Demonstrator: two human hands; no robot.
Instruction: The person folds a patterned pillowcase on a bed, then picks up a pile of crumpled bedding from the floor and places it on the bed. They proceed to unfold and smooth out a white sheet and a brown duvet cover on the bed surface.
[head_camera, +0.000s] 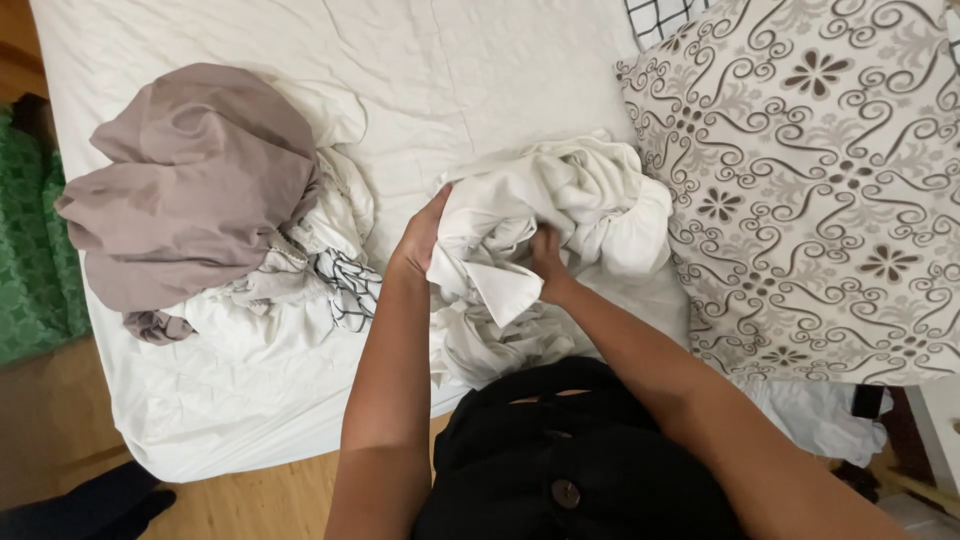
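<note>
Seen from the head camera, the person is standing at the bed's edge and gathering a crumpled white sheet (545, 225) that is lying bunched on the bed (480, 70). The left hand (420, 238) is pressing against the bundle's left flank, its fingers (436, 205) curled over the cloth's edge and holding a fold. The right hand (548, 262) is plunging into the middle of the bundle, its fingers buried in the folds and closing on fabric, though their tips are hidden. The sheet is sitting between both sets of fingers and spilling beyond them, away from the body; its bulk is running left to right, with a loose flap hanging below the fingers. Both hands are equally close. Well left of the left fingers, a taupe cloth (190, 190) is heaping over more white laundry (320, 265). Just right of the right fingers, a patterned pillow (820, 180) is resting.
</note>
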